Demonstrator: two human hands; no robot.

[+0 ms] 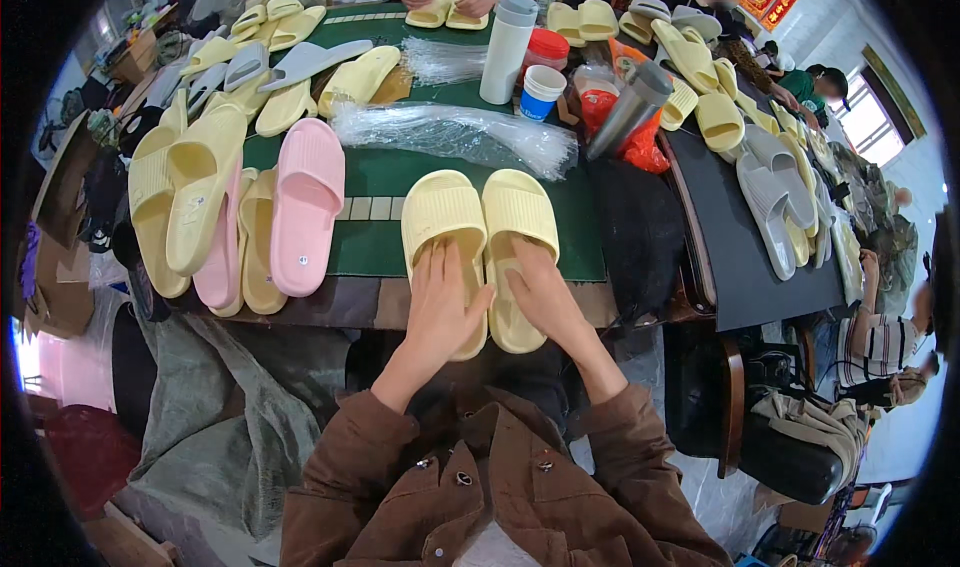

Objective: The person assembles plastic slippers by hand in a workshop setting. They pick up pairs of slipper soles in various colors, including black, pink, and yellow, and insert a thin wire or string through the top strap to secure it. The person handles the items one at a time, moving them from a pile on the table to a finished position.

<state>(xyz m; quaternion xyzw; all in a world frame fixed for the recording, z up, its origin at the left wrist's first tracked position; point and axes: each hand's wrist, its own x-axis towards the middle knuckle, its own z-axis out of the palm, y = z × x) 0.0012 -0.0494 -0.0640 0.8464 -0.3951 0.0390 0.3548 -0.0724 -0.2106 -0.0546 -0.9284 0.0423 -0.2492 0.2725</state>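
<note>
Two pale yellow ribbed foam slides (478,239) lie paired under flat, spread fingers (441,267), best kept level and heels aligned.

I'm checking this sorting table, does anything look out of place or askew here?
Mostly no. The pale yellow slide pair lies straight under the left hand and right hand. One oddity: a pink slide sits among the yellow slides at the left edge, overhanging the table.
</note>
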